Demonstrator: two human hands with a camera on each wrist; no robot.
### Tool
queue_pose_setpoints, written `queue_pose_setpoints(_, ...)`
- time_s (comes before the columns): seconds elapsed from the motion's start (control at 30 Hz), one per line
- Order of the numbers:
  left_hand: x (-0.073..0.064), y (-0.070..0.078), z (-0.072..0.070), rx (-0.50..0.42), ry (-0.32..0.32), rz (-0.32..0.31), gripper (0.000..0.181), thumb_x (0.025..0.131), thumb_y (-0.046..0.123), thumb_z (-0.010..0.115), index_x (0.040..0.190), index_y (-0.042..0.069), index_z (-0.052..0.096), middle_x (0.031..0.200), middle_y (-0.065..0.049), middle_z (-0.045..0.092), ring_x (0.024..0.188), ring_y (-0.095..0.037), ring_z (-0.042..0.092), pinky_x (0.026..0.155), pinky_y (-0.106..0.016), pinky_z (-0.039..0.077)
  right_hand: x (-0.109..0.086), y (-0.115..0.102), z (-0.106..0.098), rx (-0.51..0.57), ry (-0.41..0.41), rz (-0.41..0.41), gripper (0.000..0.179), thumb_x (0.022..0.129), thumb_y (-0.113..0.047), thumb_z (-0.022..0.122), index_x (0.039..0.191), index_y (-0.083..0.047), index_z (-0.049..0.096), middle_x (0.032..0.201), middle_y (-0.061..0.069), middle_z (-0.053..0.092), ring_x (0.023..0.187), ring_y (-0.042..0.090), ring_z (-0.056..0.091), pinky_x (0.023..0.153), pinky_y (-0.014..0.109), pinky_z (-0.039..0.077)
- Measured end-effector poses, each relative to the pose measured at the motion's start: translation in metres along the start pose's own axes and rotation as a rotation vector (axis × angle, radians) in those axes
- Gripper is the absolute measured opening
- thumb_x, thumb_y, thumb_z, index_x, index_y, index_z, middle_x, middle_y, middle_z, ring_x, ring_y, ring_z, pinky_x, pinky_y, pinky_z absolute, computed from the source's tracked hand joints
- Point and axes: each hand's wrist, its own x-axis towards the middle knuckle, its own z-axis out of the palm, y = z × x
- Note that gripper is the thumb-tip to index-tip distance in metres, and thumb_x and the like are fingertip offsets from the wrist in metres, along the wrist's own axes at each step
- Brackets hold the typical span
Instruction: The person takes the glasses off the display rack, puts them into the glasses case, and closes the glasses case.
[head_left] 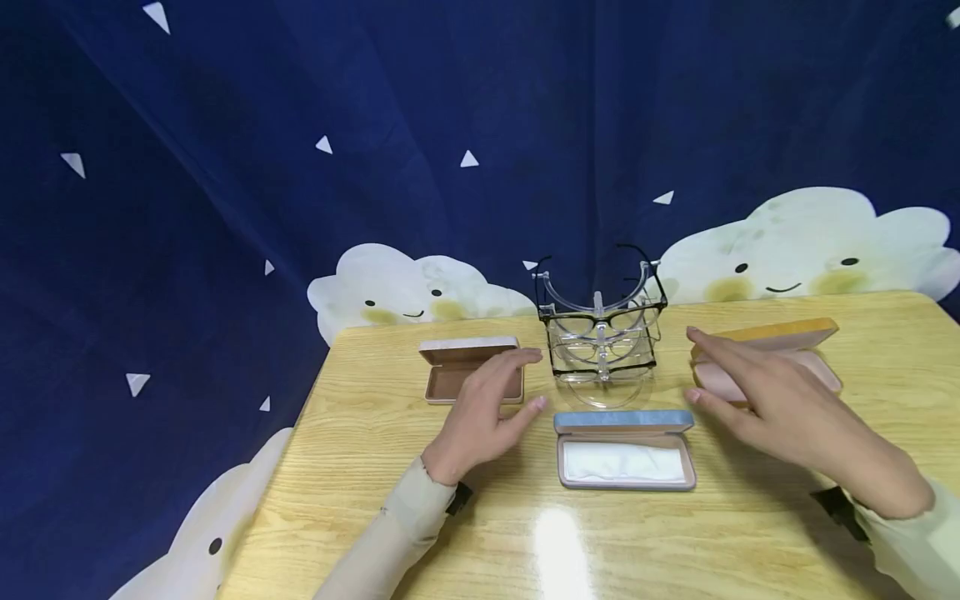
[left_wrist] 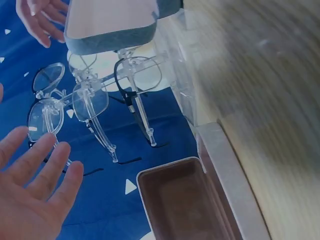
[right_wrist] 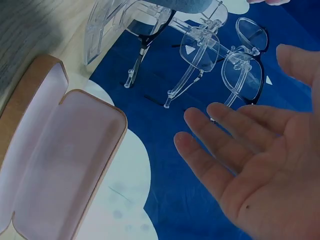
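A clear display stand carries several pairs of eyeglasses one above another at the back of the table. My left hand hovers left of it, fingers extended, holding nothing. To the right, my right hand is likewise spread and holds nothing, in front of an open orange glasses case. An open blue glasses case with a folded white cloth lies between the hands. Behind the left hand sits an open brown-lined glasses case, partly hidden. Both wrist views show the palms facing the eyeglasses.
A light wooden table bears everything. Close behind it hangs a dark blue curtain printed with white triangles and smiling clouds. Its left edge runs beside the left forearm.
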Motion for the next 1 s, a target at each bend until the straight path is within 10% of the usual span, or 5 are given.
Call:
queue_pose_setpoints(0.4,0.031,-0.004,-0.003,-0.095,0.187,-0.125,0.048,0.100,0.029,0.066,0.144,0.012,0.056,0.132,-0.007,0.071,0.116,-0.021,0.072,0.099,-0.036,0.060,0.016,0.000,-0.003,0.001,0.058,0.066,0.072,0.094,-0.031,0.076,0.154,-0.003,0.049,0.131,0.016,0.073,0.103,0.046,0.073,0.051,0.038,0.049)
queue_pose_setpoints(0.6,0.043,-0.007,-0.004,-0.146,0.190,-0.188,0.048,0.102,0.030,0.065,0.147,0.016,0.055,0.129,-0.004,0.072,0.114,-0.021,0.073,0.086,-0.034,0.064,0.026,-0.005,-0.001,0.094,0.085,0.113,0.068,0.094,-0.022,0.076,0.154,-0.004,0.049,0.128,0.013,0.075,0.098,0.033,0.078,0.080,0.050,0.060)
queue_pose_setpoints(0.73,0.047,-0.006,-0.003,-0.183,0.176,-0.208,0.047,0.102,0.030,0.065,0.146,0.016,0.056,0.128,-0.004,0.072,0.113,-0.022,0.073,0.091,-0.038,0.064,0.031,-0.006,0.000,0.155,0.111,0.141,0.065,0.095,-0.020,0.076,0.153,-0.003,0.051,0.127,0.014,0.075,0.092,0.031,0.079,0.076,0.022,0.060)
queue_pose_setpoints(1.0,0.055,-0.006,-0.002,-0.156,0.172,-0.220,0.043,0.102,0.029,0.065,0.142,0.015,0.060,0.122,-0.007,0.075,0.109,-0.021,0.074,0.086,-0.035,0.064,0.043,-0.004,0.003,0.263,0.167,0.122,0.060,0.093,-0.011,0.079,0.148,-0.003,0.056,0.122,0.019,0.076,0.092,-0.020,0.061,0.071,0.000,0.051)
